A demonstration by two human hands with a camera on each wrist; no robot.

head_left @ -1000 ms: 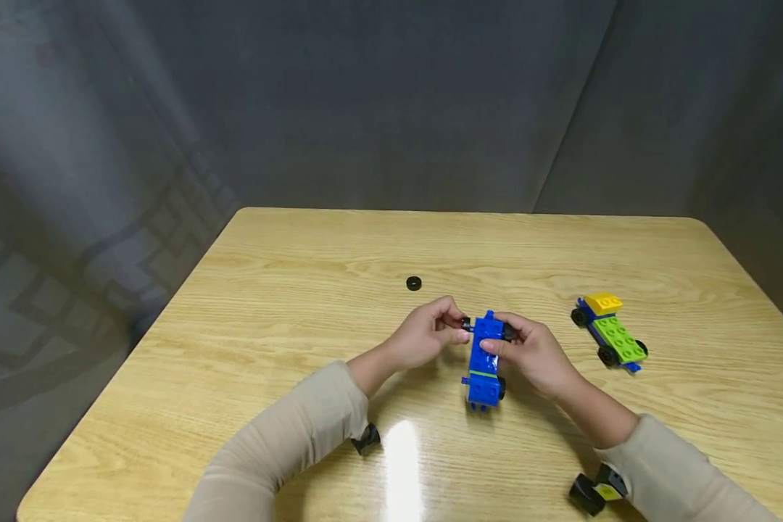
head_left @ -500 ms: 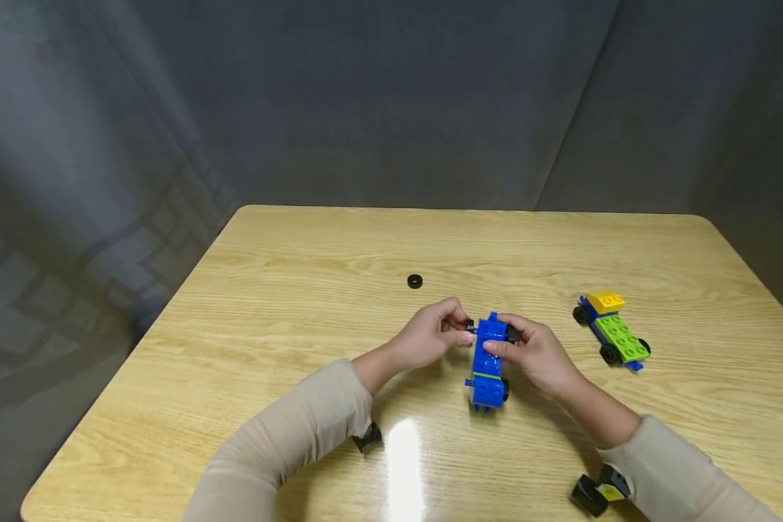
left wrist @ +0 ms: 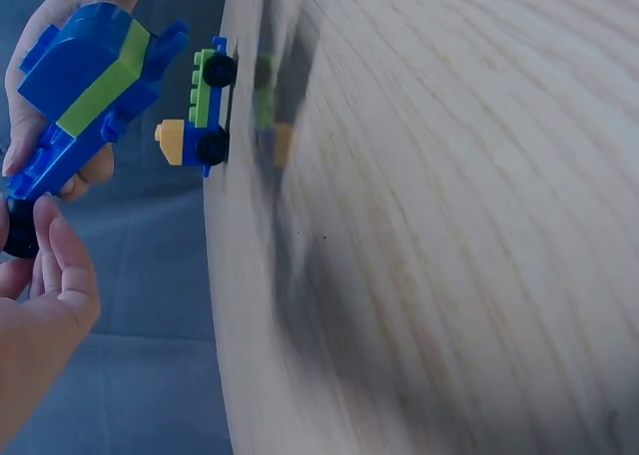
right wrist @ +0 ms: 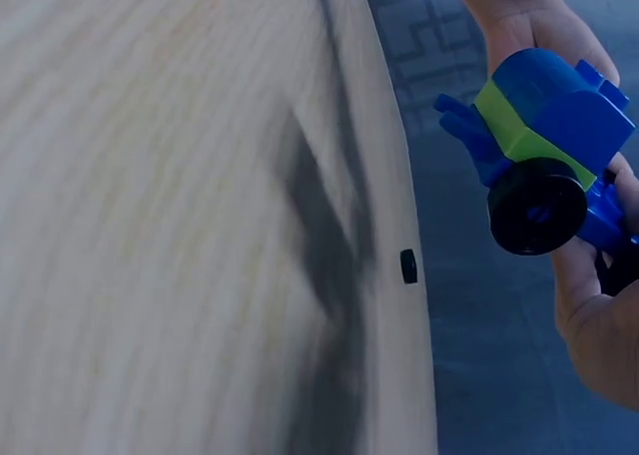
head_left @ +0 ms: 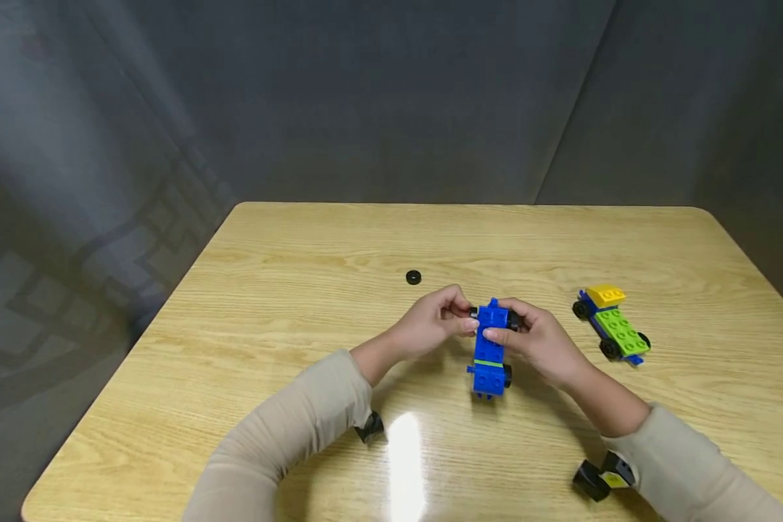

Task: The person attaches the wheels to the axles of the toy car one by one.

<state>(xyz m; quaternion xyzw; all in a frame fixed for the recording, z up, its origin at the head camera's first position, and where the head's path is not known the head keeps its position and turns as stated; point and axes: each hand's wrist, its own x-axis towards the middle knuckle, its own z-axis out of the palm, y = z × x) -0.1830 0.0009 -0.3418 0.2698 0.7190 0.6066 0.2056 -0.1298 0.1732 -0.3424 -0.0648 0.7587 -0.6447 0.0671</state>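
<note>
A blue brick car point(head_left: 489, 353) with a green stripe is held just above the wooden table point(head_left: 300, 319). My right hand point(head_left: 496, 331) grips its far end, thumb on top. My left hand point(head_left: 465, 316) pinches a small black wheel point(head_left: 473, 312) against the car's left side at that end. The left wrist view shows the blue car point(left wrist: 85, 101) and the wheel point(left wrist: 20, 237) by my left fingers point(left wrist: 60, 265). In the right wrist view a mounted black wheel point(right wrist: 536, 206) sits on the blue car point(right wrist: 554, 111).
A second car point(head_left: 610, 325), green and blue with a yellow brick, stands to the right. A loose black wheel point(head_left: 414, 277) lies beyond my left hand. A black piece point(head_left: 369, 426) lies by my left sleeve; a black and yellow piece point(head_left: 600, 478) by my right sleeve.
Both hands and the blue car have shifted slightly away from me. My left hand has brought the black wheel in against the car's side.
</note>
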